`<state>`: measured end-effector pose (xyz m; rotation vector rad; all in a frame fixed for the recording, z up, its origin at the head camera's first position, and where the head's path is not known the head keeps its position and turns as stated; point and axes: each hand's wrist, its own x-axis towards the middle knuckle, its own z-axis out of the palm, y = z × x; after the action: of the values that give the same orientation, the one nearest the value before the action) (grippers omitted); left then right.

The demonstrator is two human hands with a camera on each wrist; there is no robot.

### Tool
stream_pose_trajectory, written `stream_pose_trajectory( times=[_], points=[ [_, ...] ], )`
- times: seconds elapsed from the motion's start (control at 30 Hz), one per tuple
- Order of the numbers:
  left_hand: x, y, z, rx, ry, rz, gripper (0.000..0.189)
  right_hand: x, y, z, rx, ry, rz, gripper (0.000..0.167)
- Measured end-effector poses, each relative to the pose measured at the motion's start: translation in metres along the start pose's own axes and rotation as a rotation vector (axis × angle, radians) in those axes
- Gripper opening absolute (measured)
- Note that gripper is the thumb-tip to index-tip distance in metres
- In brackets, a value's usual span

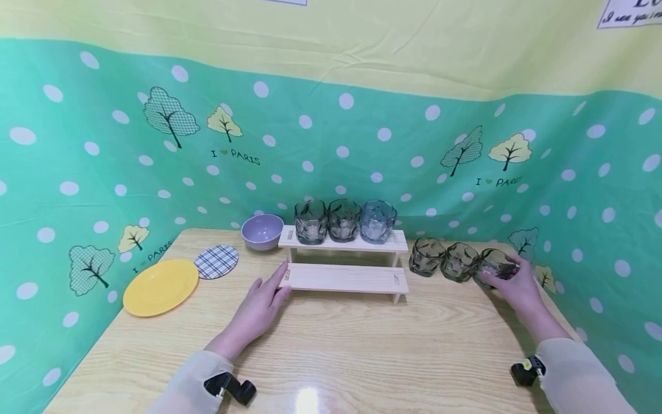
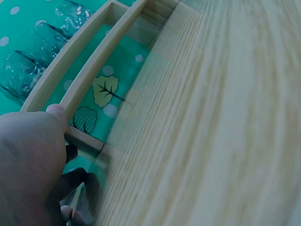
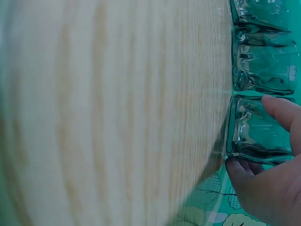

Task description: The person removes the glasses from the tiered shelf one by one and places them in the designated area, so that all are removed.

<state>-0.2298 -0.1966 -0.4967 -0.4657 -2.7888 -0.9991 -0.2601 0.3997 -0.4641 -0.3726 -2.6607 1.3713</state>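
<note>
My right hand [image 1: 519, 283] holds the rightmost of three dark smoky glasses [image 1: 495, 265]. In the right wrist view, its thumb lies along one side of this glass [image 3: 258, 127] and the fingertips are at the other side. Close beside it stand a second dark glass [image 1: 459, 261] and a third dark glass [image 1: 427, 256]. My left hand [image 1: 261, 303] touches the left end of a two-tier wooden rack [image 1: 343, 278], its fingers fairly straight. In the left wrist view, one fingertip rests against the shelf edge [image 2: 89, 80]; the other fingers are partly hidden.
On the rack's upper tier stand two dark glasses [image 1: 311, 223] [image 1: 343, 221] and a bluish glass [image 1: 377, 223]. Left of the rack are a purple bowl [image 1: 262, 232], a checked round mat [image 1: 216, 262] and a yellow plate [image 1: 161, 287]. A green dotted cloth [image 1: 320, 144] hangs behind the wooden table [image 1: 362, 345].
</note>
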Motion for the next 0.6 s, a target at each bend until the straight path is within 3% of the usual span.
stream_pose_trajectory(
  times=[0.23,0.43,0.6],
  points=[
    [0.000,-0.001,0.001,-0.011,0.001,0.000,0.064,-0.001,-0.003,-0.001,-0.008,-0.008,0.003,0.114],
    [-0.001,-0.001,0.000,0.000,0.004,0.010,0.064,-0.004,-0.011,-0.009,-0.017,-0.033,0.011,0.127],
    [0.000,-0.001,-0.001,-0.004,0.005,0.011,0.064,-0.009,-0.023,-0.017,-0.027,-0.042,-0.028,0.134]
  ],
)
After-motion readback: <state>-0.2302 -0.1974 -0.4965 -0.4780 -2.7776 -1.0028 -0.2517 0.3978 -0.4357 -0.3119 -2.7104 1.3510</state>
